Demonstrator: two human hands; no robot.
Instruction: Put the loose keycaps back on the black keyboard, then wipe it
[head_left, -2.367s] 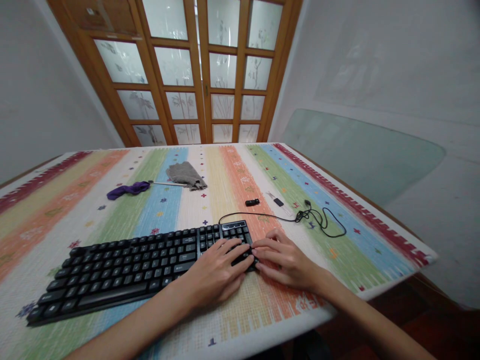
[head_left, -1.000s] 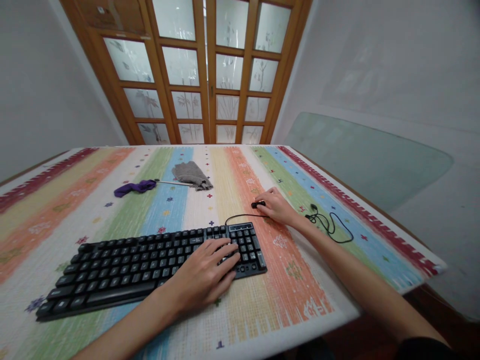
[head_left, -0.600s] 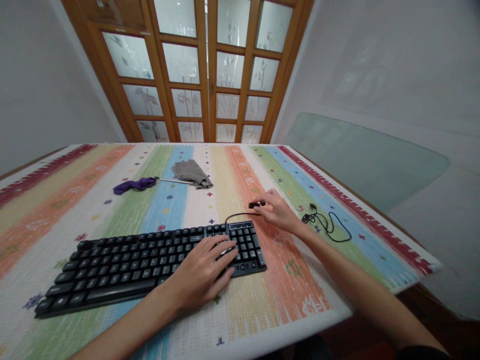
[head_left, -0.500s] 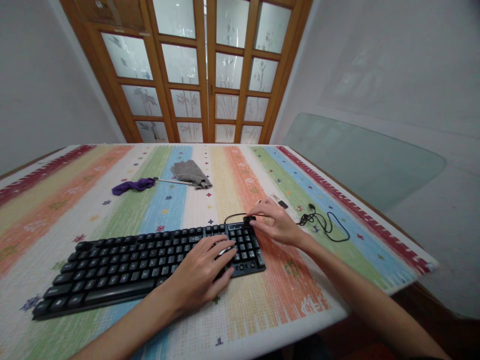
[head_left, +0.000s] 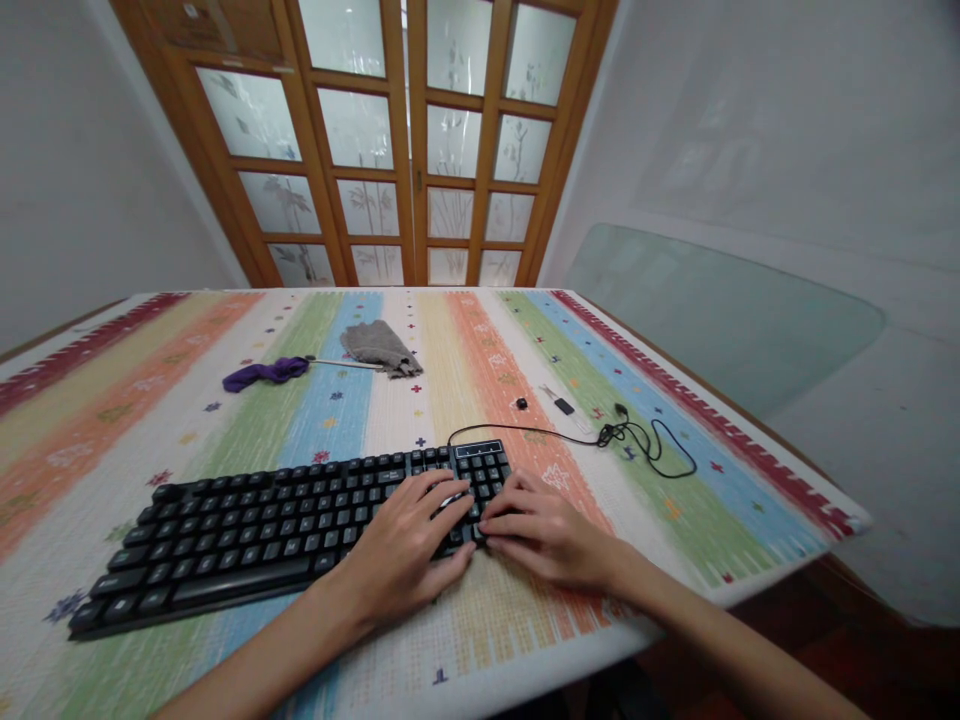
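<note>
A black keyboard [head_left: 247, 540] lies at a slant on the striped tablecloth. My left hand [head_left: 409, 535] rests over its right part, fingers stretched and apart, thumb at the front edge. Something pale and shiny shows between those fingers; I cannot tell what. At the lower number pad, my right hand [head_left: 544, 525] has its fingers drawn together on a dark keycap [head_left: 480, 530], mostly covered by the fingertips. Beyond the keyboard, a small black keycap-like piece [head_left: 522, 403] lies on the cloth.
The keyboard's black cable [head_left: 525, 428] runs right to a loose coil [head_left: 637, 440]. Nearby lies a small black-ended tool [head_left: 562, 405] with pale prongs. Farther back are a grey cloth [head_left: 381, 348] and a purple cloth [head_left: 266, 373] with a thin rod. The table edge [head_left: 712, 600] is at right.
My right hand has come from the keyboard's top right corner, where it pinched a small black piece, down to the lower number pad. The small piece beyond the keyboard now shows. My left hand stays.
</note>
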